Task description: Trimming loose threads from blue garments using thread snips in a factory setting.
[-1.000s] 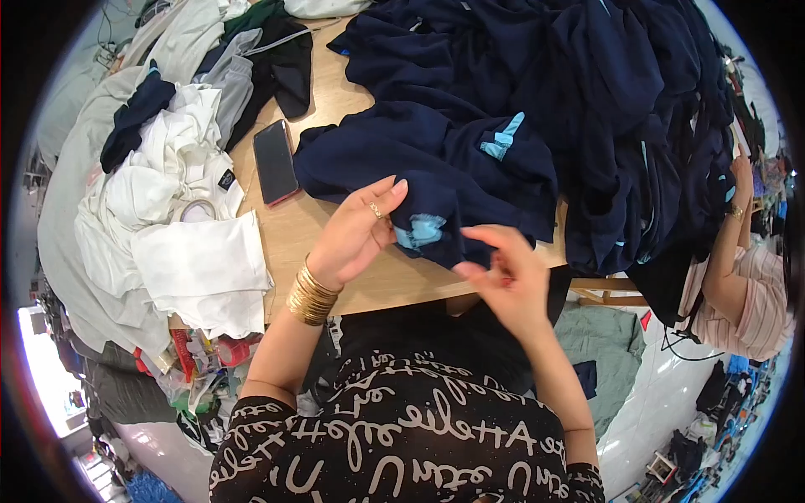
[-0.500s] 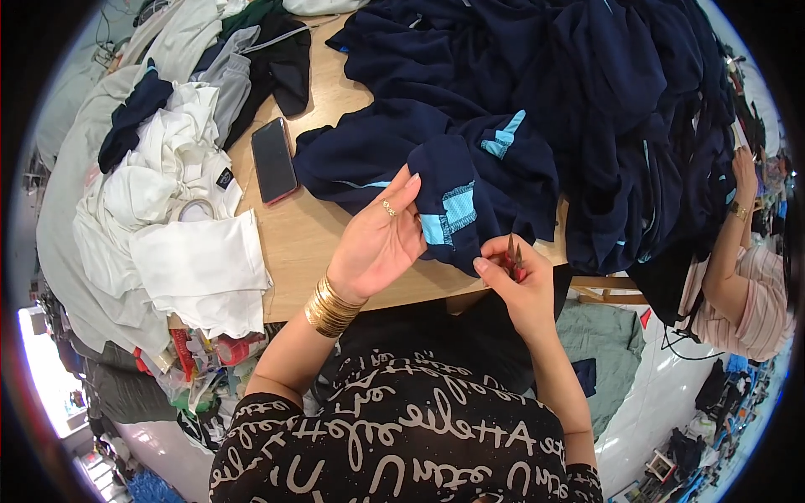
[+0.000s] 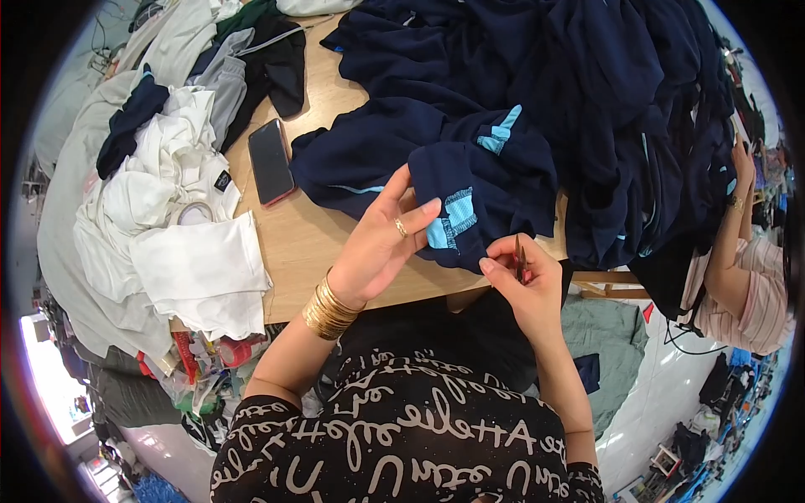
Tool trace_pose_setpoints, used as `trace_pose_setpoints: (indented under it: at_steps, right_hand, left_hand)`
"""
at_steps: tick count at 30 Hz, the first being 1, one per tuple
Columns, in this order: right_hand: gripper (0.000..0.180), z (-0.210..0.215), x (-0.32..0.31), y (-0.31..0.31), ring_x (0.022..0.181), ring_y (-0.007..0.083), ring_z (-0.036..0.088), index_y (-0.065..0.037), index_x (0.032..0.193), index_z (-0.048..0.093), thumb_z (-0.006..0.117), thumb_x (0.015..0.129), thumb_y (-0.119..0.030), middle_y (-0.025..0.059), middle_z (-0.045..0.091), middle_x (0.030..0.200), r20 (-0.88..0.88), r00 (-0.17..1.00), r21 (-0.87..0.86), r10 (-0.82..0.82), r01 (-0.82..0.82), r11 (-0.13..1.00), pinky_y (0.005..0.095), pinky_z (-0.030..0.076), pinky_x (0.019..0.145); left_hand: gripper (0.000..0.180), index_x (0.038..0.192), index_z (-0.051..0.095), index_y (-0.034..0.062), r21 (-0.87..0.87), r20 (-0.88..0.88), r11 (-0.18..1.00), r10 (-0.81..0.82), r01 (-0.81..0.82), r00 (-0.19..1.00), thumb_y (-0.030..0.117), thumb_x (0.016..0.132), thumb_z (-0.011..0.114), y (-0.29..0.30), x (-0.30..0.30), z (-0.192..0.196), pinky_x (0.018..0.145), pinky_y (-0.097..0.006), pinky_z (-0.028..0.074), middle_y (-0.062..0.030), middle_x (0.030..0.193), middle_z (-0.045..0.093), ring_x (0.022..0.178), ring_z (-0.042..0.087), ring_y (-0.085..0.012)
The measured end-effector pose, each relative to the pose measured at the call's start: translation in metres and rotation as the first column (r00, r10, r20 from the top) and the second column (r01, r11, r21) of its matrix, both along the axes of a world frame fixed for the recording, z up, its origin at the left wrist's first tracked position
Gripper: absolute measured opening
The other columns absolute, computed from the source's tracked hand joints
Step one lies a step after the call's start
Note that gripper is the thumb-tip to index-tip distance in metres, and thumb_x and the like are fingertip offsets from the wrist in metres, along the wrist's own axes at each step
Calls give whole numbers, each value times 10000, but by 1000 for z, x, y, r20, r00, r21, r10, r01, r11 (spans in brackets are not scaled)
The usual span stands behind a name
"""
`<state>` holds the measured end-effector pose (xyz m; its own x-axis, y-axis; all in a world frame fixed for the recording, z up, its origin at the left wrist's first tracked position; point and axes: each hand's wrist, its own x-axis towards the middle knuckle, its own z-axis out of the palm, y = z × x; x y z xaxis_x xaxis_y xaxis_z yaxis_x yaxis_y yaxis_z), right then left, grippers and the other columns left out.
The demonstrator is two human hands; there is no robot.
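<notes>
Left grip [image 3: 379, 245] holds garment [image 3: 443, 176] by edge.

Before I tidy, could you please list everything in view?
Wooden table: one, light brown, centre
Blue-patched cloth garment: one, navy, table centre
Heaped cloth: uncountable, navy, table's right
Crumpled cloth: uncountable, white, table's left
Rectangular phone: one, black, table's left
Pointed metal snips: one, partly red, right hand
Mixed clutter: uncountable, multicoloured, outer edges
Other person: one, striped clothing, right edge
Patterned top: one, black, lower edge
Left hand: one, gold-ringed, at garment
Right hand: one, bare, gripping snips
</notes>
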<state>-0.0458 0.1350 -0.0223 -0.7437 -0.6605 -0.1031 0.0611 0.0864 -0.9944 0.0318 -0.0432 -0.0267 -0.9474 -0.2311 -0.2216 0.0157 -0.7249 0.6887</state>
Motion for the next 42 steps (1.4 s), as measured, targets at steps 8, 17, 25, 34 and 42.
trace_pose_setpoints:
  at_steps: [8,17,25,34,42]
  right_hand:
    - [119,3,0,7,530,28,418,-27,822,587,681,759,-65,-26,514,610,-228,973,174,31,9,985,172,339,509]
    - [130,10,-4,9,532,43,426,-34,855,584,677,781,-87,-10,526,618,-326,945,230,-13,93,969,186,356,510]
    - [210,20,8,0,537,126,510,-10,927,541,654,829,-157,45,533,643,-510,860,192,-11,127,973,236,414,503]
    - [179,19,11,-9,512,183,531,-33,847,551,654,824,-177,60,543,623,-676,736,226,29,169,959,279,419,473]
    - [171,16,12,-12,510,183,525,-45,831,554,658,818,-181,51,538,618,-702,712,232,31,186,955,284,407,461]
  left_hand:
    - [611,1363,338,111,-122,82,992,-4,14,997,31,827,619,5,3,3,735,-225,423,-42,1112,560,914,536,-82]
    - [614,1341,362,105,-13,84,999,-32,33,996,-16,803,631,12,4,6,784,-251,471,-37,1076,595,930,576,-94]
    - [594,1310,396,74,-120,71,990,77,-68,995,-52,784,639,21,2,2,764,-257,487,-63,996,616,869,589,-112]
    - [583,1293,405,35,-137,25,986,95,-91,995,-76,771,639,26,2,6,803,-249,461,-70,974,615,881,571,-108]
    - [569,1279,415,33,-132,27,987,99,-94,995,-73,770,644,27,3,4,815,-248,452,-69,980,617,877,560,-100]
